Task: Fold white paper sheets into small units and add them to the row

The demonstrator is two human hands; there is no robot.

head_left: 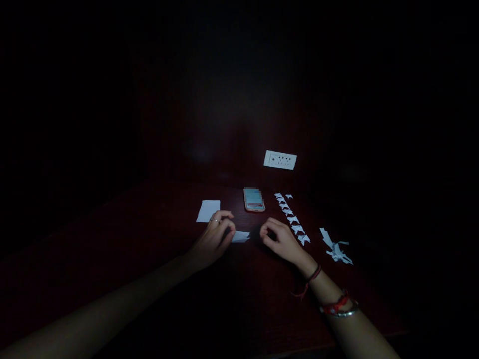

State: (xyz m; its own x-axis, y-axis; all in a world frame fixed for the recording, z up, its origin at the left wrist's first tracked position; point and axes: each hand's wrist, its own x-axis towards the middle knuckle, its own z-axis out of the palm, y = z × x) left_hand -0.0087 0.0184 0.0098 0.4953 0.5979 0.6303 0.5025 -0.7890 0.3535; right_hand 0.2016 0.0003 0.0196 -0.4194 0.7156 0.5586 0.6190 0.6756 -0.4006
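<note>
Where the light falls in the head view, the dark red worktop [160,214] carries these items. One folded paper [240,236], near the middle, back from the far edge. Left hand [216,237], mine: fingers and thumb bent at the paper's left end, covering part of it, perhaps to steady it; whether they pinch it I cannot tell. Right hand [280,241], mine: loosely curled, apart from the folded paper, the inside of the curl hidden. One flat paper square [208,211], beyond my left hand toward the far edge, seemingly kept within reach. One phone [254,200], screen up, near the far edge, likely placed for viewing. One slanting row of small folded shapes [288,212], from near the far edge down beside my right hand, apparently lined up for order; one loose shape [288,196] by its far end. One tangle of paper strips [339,253], toward the right edge, apparently kept apart. One white socket plate [280,160], above the far edge. Obstruction: my right hand stands between folded paper and row; shadow hides the corners.
</note>
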